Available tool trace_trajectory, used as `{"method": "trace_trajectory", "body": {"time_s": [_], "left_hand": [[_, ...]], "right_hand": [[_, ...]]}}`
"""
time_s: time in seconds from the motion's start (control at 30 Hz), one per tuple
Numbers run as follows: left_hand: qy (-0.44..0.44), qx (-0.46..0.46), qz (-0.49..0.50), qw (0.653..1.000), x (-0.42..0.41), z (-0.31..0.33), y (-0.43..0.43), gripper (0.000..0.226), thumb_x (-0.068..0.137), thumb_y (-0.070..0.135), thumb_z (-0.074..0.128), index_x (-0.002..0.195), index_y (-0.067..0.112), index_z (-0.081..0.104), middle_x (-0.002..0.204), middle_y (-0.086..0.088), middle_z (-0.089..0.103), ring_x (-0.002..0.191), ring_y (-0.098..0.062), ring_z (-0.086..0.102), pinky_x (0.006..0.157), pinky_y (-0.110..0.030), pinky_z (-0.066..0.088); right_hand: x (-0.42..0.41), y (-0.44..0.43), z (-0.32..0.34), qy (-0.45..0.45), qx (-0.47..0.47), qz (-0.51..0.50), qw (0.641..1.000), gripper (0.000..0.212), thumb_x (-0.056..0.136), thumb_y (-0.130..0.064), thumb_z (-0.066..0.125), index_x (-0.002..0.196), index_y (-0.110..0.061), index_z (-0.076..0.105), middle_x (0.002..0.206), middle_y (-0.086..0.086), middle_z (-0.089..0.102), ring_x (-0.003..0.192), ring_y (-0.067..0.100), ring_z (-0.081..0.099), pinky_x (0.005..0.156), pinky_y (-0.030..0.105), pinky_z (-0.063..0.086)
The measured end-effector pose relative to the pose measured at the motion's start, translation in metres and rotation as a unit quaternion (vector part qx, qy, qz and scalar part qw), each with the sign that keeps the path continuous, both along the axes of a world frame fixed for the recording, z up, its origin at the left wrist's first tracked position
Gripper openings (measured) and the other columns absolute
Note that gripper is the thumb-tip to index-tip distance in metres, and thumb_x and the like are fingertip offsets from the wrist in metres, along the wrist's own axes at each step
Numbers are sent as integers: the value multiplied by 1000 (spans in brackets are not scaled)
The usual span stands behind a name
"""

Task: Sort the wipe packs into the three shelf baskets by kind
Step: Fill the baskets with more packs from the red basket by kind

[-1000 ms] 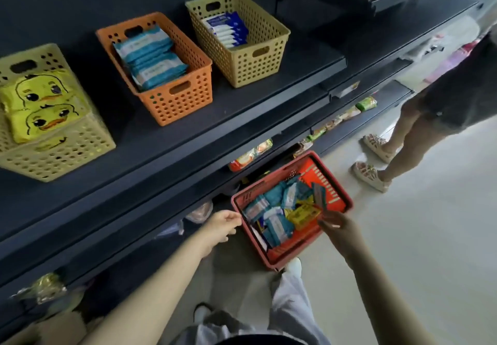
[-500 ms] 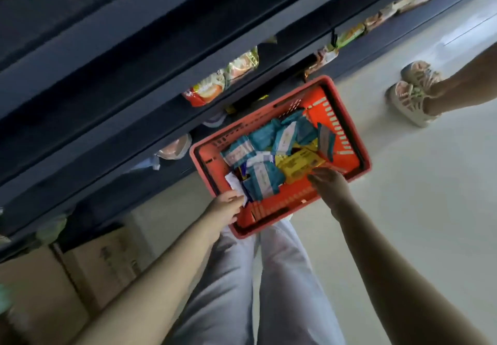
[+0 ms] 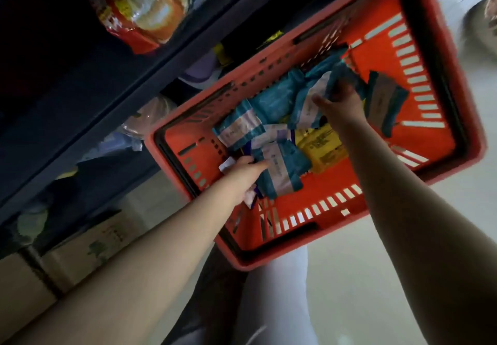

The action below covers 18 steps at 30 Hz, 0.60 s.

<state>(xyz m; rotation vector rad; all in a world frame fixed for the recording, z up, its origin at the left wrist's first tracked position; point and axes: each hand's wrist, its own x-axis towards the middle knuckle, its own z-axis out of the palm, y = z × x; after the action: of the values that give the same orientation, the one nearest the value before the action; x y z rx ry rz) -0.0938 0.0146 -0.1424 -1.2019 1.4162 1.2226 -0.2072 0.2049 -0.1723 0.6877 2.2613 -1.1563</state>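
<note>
A red shopping basket stands on the floor and holds several wipe packs: teal ones, a yellow one and white-purple ones. My left hand reaches in at the near left and grips the edge of a teal pack. Deeper in the basket, my right hand curls its fingers round another teal pack in the middle of the pile. Another teal pack leans against the right wall. The three shelf baskets are out of view.
Dark shelves run along the left, with snack bags on a low shelf. A cardboard box sits under the shelving at lower left. Another person's foot is at the top right edge. My legs stand just behind the basket.
The view has dropped from the shelf baskets down to the red basket. Both hands moved from its rim into the pile and each took hold of a teal pack.
</note>
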Motion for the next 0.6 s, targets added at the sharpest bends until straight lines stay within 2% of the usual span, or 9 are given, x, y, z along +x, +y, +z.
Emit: {"method": "trace_trajectory", "body": {"time_s": [0.07, 0.13, 0.23, 0.33, 0.43, 0.5, 0.57, 0.6], "left_hand": [[10, -32, -45, 998, -2, -12, -3, 58, 86, 37, 68, 135, 14, 46, 126, -9, 60, 112, -26, 59, 98, -41, 49], [26, -57, -71, 996, -4, -18, -5, 43, 83, 38, 71, 118, 17, 56, 119, -9, 63, 108, -27, 61, 97, -43, 50], [42, -56, -77, 995, -6, -20, -5, 28, 85, 34, 70, 101, 14, 60, 110, -11, 67, 101, -30, 64, 93, -45, 53], [61, -66, -94, 992, -8, -15, -2, 34, 81, 40, 68, 104, 15, 61, 108, -11, 66, 100, -30, 64, 92, -47, 53], [104, -48, -98, 989, -16, 14, 1, 30, 90, 25, 63, 116, 11, 55, 116, -11, 64, 105, -27, 61, 93, -44, 51], [131, -40, -67, 988, -25, 42, 3, 20, 94, 13, 58, 112, 11, 49, 119, -15, 61, 100, -24, 60, 76, -35, 56], [158, -28, -18, 987, -33, 78, 3, 23, 94, 5, 55, 112, 14, 43, 122, -17, 57, 95, -24, 61, 57, -25, 56], [173, -20, -4, 985, -37, 100, 2, 26, 94, 3, 55, 115, 14, 43, 125, -17, 55, 95, -25, 61, 54, -23, 57]], "right_hand": [[-1, -2, -9, 14, -18, -44, 999, 51, 80, -32, 74, 124, -11, 58, 114, 3, 65, 102, 16, 61, 81, 26, 49], [-2, -4, -11, 24, -19, -74, 997, 48, 79, -31, 76, 119, -11, 60, 105, -1, 65, 96, 14, 61, 76, 23, 47], [-3, -1, -10, 11, -49, -108, 993, 38, 76, -30, 78, 108, -16, 63, 102, 0, 68, 94, 19, 65, 81, 35, 54], [1, 9, 5, 12, -44, -96, 994, 38, 74, -36, 77, 103, -14, 65, 98, 3, 69, 89, 24, 67, 76, 41, 54], [10, 22, 39, 44, -46, -96, 993, 37, 77, -33, 75, 103, -9, 63, 98, 11, 69, 88, 24, 67, 75, 39, 54], [17, 30, 70, 54, -74, -139, 986, 35, 80, -29, 76, 105, -10, 60, 102, 13, 68, 87, 23, 68, 72, 37, 57], [23, 37, 112, 48, -137, -198, 969, 29, 82, -23, 75, 104, -14, 59, 104, 11, 69, 87, 23, 71, 69, 37, 59], [25, 39, 138, 51, -169, -221, 959, 25, 83, -20, 74, 102, -15, 59, 103, 11, 69, 87, 25, 72, 71, 38, 59]]}}
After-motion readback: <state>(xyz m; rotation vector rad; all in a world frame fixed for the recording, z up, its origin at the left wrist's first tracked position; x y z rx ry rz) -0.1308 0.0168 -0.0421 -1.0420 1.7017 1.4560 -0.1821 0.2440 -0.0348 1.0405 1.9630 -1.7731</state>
